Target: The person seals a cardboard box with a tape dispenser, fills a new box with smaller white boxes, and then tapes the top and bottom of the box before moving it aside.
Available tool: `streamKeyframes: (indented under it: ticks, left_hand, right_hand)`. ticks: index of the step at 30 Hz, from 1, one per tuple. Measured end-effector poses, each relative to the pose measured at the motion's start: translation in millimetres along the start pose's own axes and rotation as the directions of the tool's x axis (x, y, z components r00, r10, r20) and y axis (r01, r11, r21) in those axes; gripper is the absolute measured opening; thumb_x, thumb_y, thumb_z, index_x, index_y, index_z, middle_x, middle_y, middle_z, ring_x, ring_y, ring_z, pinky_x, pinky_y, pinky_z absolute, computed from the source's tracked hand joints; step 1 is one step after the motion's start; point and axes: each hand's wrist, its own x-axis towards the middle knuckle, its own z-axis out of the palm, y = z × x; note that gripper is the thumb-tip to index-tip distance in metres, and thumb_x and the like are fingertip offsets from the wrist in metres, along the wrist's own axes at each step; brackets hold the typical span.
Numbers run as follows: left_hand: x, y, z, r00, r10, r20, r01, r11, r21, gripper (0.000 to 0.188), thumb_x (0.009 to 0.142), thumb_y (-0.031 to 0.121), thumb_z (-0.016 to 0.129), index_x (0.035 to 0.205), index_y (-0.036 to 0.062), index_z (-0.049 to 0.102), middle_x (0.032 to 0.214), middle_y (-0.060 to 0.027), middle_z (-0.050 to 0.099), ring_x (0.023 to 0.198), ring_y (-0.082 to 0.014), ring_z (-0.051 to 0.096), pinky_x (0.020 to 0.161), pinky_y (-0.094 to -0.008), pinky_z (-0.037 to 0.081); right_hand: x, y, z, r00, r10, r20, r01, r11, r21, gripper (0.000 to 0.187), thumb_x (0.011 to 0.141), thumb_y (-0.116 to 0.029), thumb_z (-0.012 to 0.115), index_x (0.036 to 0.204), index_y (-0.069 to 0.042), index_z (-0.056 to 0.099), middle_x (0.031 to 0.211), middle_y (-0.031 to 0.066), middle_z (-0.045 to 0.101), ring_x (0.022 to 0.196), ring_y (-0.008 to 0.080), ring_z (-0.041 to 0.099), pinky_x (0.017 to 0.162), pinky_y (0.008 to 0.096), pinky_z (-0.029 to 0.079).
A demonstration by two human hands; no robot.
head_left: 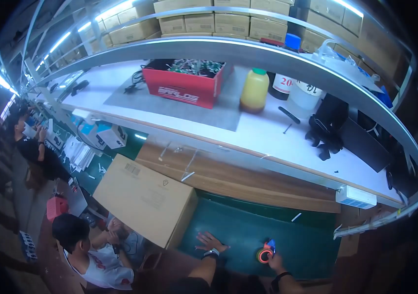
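Note:
My left hand lies over the green tabletop with its fingers spread and nothing in it. A wristband shows on that arm. To its left stands a large closed brown cardboard box, a short way off from my fingers. My right hand is wrapped round the side of a tape dispenser, which has an orange-red ring and a blue part on top. Some of its fingers are hidden behind the dispenser. A dark band circles the right wrist.
Above the bench runs a white shelf with a red bin of cables, a yellow bottle and black parts. A white strip lies on the green surface. One co-worker sits left; another stands farther back.

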Motion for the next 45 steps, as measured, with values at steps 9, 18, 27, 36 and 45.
streamKeyframes:
  ticks: [9, 18, 27, 36, 45]
  left_hand:
    - [24, -6, 8, 0.949, -0.240, 0.207, 0.227, 0.970, 0.081, 0.163, 0.047, 0.072, 0.085, 0.151, 0.0134, -0.026, 0.155, -0.0246, -0.030, 0.143, -0.0448, -0.026, 0.105, -0.0783, 0.006]
    - [30, 0, 25, 0.981, -0.167, 0.100, 0.168, 0.986, -0.004, 0.169, 0.041, 0.071, 0.087, 0.149, 0.0091, -0.027, 0.151, -0.0317, -0.033, 0.141, -0.0490, -0.028, 0.100, -0.0819, 0.004]
    - [29, 3, 23, 0.973, -0.195, 0.124, 0.191, 0.981, 0.040, 0.170, 0.040, 0.068, 0.089, 0.149, 0.0076, -0.027, 0.151, -0.0320, -0.032, 0.141, -0.0497, -0.028, 0.099, -0.0819, 0.006]
    - [30, 0, 31, 0.974, -0.203, 0.103, 0.197, 0.978, 0.065, 0.170, 0.041, 0.070, 0.088, 0.149, 0.0096, -0.029, 0.150, -0.0302, -0.035, 0.141, -0.0493, -0.027, 0.102, -0.0796, 0.009]
    - [34, 7, 30, 0.968, -0.226, 0.111, 0.215, 0.971, 0.101, 0.170, 0.041, 0.072, 0.086, 0.148, 0.0102, -0.030, 0.151, -0.0292, -0.034, 0.142, -0.0486, -0.025, 0.104, -0.0778, 0.010]
  right_hand:
    - [37, 27, -85, 0.940, 0.268, -0.212, -0.297, 0.948, -0.117, 0.075, 0.080, -0.044, 0.074, 0.134, 0.001, 0.047, 0.143, 0.0270, 0.042, 0.136, 0.0418, 0.036, 0.111, 0.0454, 0.034]
    - [132, 118, -97, 0.553, 0.328, -0.766, -0.737, 0.621, -0.266, 0.071, 0.094, -0.066, 0.040, 0.147, -0.019, 0.036, 0.158, 0.0130, 0.025, 0.144, 0.0361, 0.025, 0.107, 0.0695, 0.023]
    - [129, 130, -93, 0.553, 0.275, -0.787, -0.697, 0.670, -0.256, 0.074, 0.093, -0.070, 0.038, 0.147, -0.020, 0.035, 0.158, 0.0136, 0.026, 0.146, 0.0371, 0.023, 0.106, 0.0701, 0.023]
    - [119, 104, -105, 0.595, 0.365, -0.716, -0.701, 0.671, -0.241, 0.073, 0.095, -0.067, 0.036, 0.149, -0.018, 0.034, 0.159, 0.0140, 0.022, 0.147, 0.0380, 0.018, 0.110, 0.0684, 0.018]
    - [116, 101, -112, 0.632, 0.326, -0.703, -0.650, 0.717, -0.252, 0.072, 0.097, -0.062, 0.038, 0.150, -0.013, 0.031, 0.159, 0.0175, 0.020, 0.147, 0.0395, 0.016, 0.111, 0.0679, 0.018]
